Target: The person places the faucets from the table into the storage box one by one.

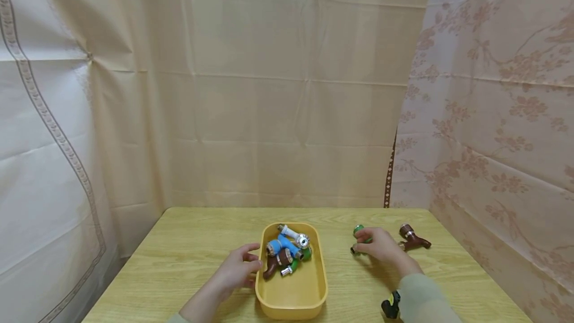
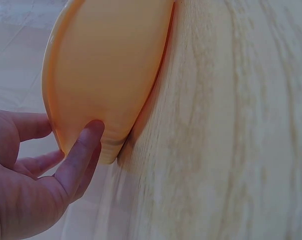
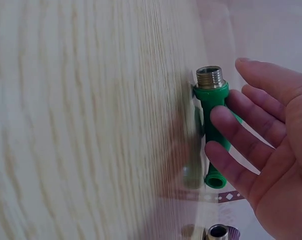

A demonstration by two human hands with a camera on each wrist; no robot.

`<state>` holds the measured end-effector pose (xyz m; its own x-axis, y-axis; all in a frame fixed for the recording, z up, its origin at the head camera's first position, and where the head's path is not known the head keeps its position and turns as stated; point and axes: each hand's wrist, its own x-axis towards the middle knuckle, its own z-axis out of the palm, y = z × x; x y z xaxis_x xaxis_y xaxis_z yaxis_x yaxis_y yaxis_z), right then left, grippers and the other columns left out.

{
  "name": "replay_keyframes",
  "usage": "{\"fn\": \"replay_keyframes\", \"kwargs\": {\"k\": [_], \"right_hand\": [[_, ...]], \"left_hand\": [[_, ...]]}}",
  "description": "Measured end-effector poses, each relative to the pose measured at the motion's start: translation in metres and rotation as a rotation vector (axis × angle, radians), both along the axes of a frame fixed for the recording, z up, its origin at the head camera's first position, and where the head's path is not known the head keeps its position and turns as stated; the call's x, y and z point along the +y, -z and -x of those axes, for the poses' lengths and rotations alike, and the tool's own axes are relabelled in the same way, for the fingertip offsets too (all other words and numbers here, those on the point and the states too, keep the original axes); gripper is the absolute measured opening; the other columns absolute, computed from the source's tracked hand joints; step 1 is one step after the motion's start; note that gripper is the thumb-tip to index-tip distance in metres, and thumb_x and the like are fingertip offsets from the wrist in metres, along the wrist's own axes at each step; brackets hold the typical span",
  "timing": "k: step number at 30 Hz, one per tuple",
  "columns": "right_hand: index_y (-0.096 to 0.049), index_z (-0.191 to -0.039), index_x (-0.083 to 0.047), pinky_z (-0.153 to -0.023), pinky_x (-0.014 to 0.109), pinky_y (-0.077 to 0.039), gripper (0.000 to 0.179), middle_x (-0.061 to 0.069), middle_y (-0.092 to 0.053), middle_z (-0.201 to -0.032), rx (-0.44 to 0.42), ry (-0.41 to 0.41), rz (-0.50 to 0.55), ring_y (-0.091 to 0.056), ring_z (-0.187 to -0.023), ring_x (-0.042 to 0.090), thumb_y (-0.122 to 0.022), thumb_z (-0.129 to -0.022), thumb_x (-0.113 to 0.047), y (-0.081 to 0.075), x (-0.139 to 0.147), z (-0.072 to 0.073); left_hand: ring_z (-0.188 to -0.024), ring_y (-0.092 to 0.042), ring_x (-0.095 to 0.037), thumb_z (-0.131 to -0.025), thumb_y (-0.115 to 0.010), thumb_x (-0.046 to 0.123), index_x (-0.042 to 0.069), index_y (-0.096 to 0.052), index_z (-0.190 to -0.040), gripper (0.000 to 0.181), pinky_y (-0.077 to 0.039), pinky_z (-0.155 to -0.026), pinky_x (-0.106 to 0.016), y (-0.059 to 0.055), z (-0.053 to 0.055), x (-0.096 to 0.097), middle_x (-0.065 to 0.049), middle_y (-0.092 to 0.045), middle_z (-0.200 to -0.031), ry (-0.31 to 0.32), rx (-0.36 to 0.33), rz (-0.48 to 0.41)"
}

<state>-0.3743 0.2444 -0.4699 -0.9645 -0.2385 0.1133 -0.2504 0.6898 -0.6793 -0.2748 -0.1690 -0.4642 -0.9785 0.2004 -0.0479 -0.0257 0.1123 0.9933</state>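
A green tap (image 1: 358, 229) with a threaded metal end lies on the right of the table. My right hand (image 1: 380, 245) is at it, its fingers (image 3: 241, 132) loosely extended along the green body in the right wrist view and the thumb apart from it. My left hand (image 1: 239, 268) is at the left side of a yellow plastic bin (image 1: 293, 313), straight fingertips against its outer wall in the left wrist view. Inside the bin lie a white tap (image 1: 292, 234), a blue tap (image 1: 282, 245), a brown tap (image 1: 272, 267) and a partly covered green one (image 1: 307, 253).
Another brown tap (image 1: 417, 242) lies to the right of my right hand. A black piece with a yellow mark (image 1: 391, 305) is beside my right sleeve. Cloth curtains (image 1: 287, 113) hang behind the wooden table (image 1: 202, 233) and along both its sides.
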Motion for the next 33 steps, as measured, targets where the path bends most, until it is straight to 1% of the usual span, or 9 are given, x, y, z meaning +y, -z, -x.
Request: {"fn": "replay_keyframes", "kwargs": {"k": [8, 11, 16, 18, 20, 23, 26, 29, 33], "right_hand": [[-0.070, -0.118, 0.002, -0.080, 0.038, -0.055, 0.036, 0.000, -0.068, -0.096, 0.012, -0.060, 0.002, -0.064, -0.088, 0.016, -0.079, -0.089, -0.018, 0.003, -0.008, 0.001], [-0.070, -0.117, 0.002, -0.079, 0.037, -0.055, 0.034, 0.000, -0.068, -0.095, 0.017, -0.067, -0.004, -0.063, -0.087, 0.016, -0.079, -0.089, -0.017, 0.002, -0.009, 0.001], [-0.070, -0.121, -0.002, -0.081, 0.039, -0.054, 0.033, -0.002, -0.068, -0.097, 0.023, -0.043, -0.029, -0.062, -0.088, 0.016, -0.077, -0.091, -0.016, -0.007, -0.009, -0.001], [-0.069, -0.121, -0.002, -0.082, 0.041, -0.055, 0.033, -0.001, -0.068, -0.098, 0.037, -0.040, -0.026, -0.063, -0.088, 0.017, -0.076, -0.092, -0.016, -0.012, -0.009, -0.002], [-0.068, -0.122, -0.001, -0.082, 0.042, -0.056, 0.034, 0.002, -0.069, -0.100, 0.064, -0.056, -0.016, -0.064, -0.088, 0.019, -0.076, -0.092, -0.015, -0.018, -0.008, -0.003], [-0.067, -0.122, 0.000, -0.083, 0.044, -0.057, 0.035, 0.008, -0.070, -0.105, 0.090, -0.068, 0.001, -0.066, -0.093, 0.023, -0.076, -0.092, -0.015, -0.027, -0.007, -0.003], [-0.066, -0.127, -0.001, -0.086, 0.047, -0.056, 0.039, 0.014, -0.069, -0.115, 0.093, -0.066, -0.003, -0.065, -0.101, 0.027, -0.075, -0.093, -0.017, -0.035, -0.005, -0.003], [-0.064, -0.132, -0.004, -0.090, 0.051, -0.055, 0.043, 0.015, -0.066, -0.125, 0.086, -0.042, -0.021, -0.061, -0.111, 0.032, -0.075, -0.094, -0.021, -0.041, -0.003, -0.003], [-0.059, -0.140, -0.005, -0.096, 0.059, -0.051, 0.052, 0.017, -0.061, -0.134, 0.090, -0.035, -0.044, -0.056, -0.121, 0.039, -0.075, -0.094, -0.024, -0.046, 0.002, -0.002]], "left_hand": [[-0.091, -0.065, -0.029, -0.096, -0.063, 0.003, -0.009, -0.038, -0.149, 0.059, -0.063, -0.066, -0.041, 0.001, -0.001, 0.000, -0.021, -0.053, -0.115, 0.005, 0.009, -0.006], [-0.091, -0.065, -0.028, -0.096, -0.063, 0.003, -0.009, -0.038, -0.149, 0.059, -0.063, -0.066, -0.040, 0.001, -0.001, 0.000, -0.020, -0.053, -0.114, 0.004, 0.008, -0.002], [-0.089, -0.066, -0.027, -0.096, -0.063, 0.004, -0.008, -0.039, -0.149, 0.059, -0.063, -0.065, -0.040, 0.001, -0.001, 0.000, -0.020, -0.054, -0.114, -0.001, 0.005, 0.007], [-0.089, -0.065, -0.027, -0.096, -0.063, 0.003, -0.008, -0.039, -0.149, 0.059, -0.063, -0.065, -0.040, 0.001, -0.001, 0.000, -0.020, -0.053, -0.114, -0.003, 0.005, 0.006], [-0.089, -0.064, -0.027, -0.096, -0.063, 0.003, -0.008, -0.039, -0.149, 0.059, -0.063, -0.065, -0.040, 0.000, -0.001, 0.000, -0.020, -0.053, -0.114, -0.005, 0.006, 0.005], [-0.090, -0.063, -0.026, -0.096, -0.064, 0.003, -0.007, -0.040, -0.149, 0.059, -0.063, -0.065, -0.039, 0.000, 0.000, 0.000, -0.020, -0.052, -0.114, -0.009, 0.006, 0.005], [-0.090, -0.063, -0.026, -0.095, -0.064, 0.003, -0.007, -0.040, -0.149, 0.060, -0.063, -0.065, -0.039, 0.001, 0.000, 0.000, -0.019, -0.052, -0.113, -0.010, 0.006, 0.008], [-0.090, -0.063, -0.026, -0.095, -0.064, 0.003, -0.007, -0.040, -0.149, 0.060, -0.063, -0.065, -0.039, 0.001, 0.000, 0.000, -0.019, -0.052, -0.113, -0.008, 0.006, 0.007], [-0.089, -0.064, -0.026, -0.095, -0.064, 0.003, -0.007, -0.039, -0.149, 0.060, -0.063, -0.066, -0.040, 0.001, 0.001, 0.000, -0.019, -0.053, -0.113, -0.005, 0.007, 0.003]]}}
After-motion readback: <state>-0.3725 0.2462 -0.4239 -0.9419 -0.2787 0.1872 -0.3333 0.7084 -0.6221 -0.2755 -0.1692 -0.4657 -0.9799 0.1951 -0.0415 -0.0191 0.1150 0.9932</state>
